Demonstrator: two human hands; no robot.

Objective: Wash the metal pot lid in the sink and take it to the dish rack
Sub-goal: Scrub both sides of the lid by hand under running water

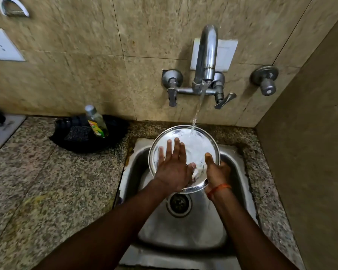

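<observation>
left fingers [172, 151] flat on lid [195, 145], right hand [216, 170] gripping rim

Pot lid [195, 151]: polished metal, mirror-bright, wet film over its face. Sink [183, 230], set in the counter's back right corner: brushed steel, duller than the lid, faint scuffing on the basin floor; drain ring [178, 203] shinier, dark grate within. Tap [206, 55]: chromed metal, glossy spout, greyer and spotted at the valve handles. Countertop [47, 182]: speckled granite, smooth, low sheen. Wall tiles [76, 55]: beige mottled stone look, satin finish, dark grout lines. Soap bottle [97, 121] near the counter's back edge: clear glossy plastic, paper-like label, grey cap. Beside it a black scrub pad [76, 133], coarse and matt. Wrist thread [219, 189]: orange cord, fibrous.
</observation>
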